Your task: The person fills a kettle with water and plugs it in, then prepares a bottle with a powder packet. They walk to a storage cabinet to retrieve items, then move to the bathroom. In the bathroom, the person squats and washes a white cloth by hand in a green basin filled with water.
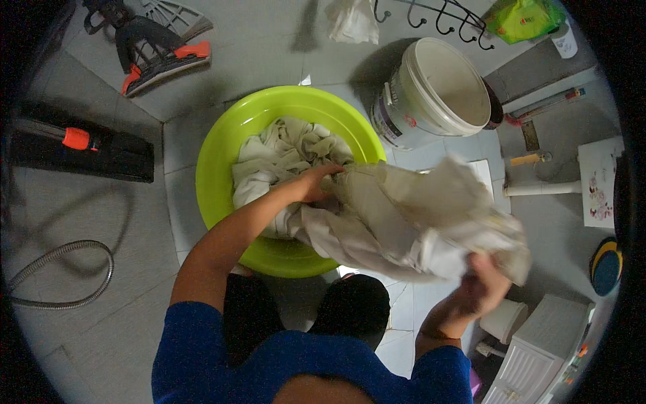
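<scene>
**Cloth half out of the basin, the rest left inside**

Nearest, past the basin's near rim: right hand (486,286) closed on the bunched end of a pale beige cloth (404,215), lifted clear above the tiled floor (121,296). Blurred there, so the exact grip hard to read. Further in, over the basin's right rim: left hand (316,183) pressed into the same cloth, fingers curled on its folds where it leaves the lime-green basin (222,155). Inside the basin, toward its far and left walls: more white laundry (282,145) heaped, untouched. No water or suds to be made out.

By this reading, about midway: one piece drawn largely out, its tail trailing over the rim, the pile beneath not yet handled.

Beyond the right rim, just beside: a white plastic bucket (437,94). Well apart on the left: a metal hose (67,276), a black brush with orange grip (81,145).
</scene>
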A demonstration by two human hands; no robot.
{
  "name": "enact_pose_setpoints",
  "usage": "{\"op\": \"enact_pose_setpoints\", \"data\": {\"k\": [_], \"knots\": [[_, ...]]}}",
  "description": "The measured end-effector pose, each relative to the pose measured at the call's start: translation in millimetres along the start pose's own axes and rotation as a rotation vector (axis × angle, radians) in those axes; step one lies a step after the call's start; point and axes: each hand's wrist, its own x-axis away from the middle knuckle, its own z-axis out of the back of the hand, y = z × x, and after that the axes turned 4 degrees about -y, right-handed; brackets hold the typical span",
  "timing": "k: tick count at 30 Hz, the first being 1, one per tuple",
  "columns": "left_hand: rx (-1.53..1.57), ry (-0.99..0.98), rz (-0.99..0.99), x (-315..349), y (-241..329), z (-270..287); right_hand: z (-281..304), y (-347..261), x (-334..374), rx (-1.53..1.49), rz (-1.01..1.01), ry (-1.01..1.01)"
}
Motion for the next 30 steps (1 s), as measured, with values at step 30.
{"op": "enact_pose_setpoints", "data": {"k": [30], "knots": [[0.023, 0.254, -0.208, 2.9, 200.5, 88.5, -67.5, 81.0, -50.0, -0.182, -0.146, -0.292]]}}
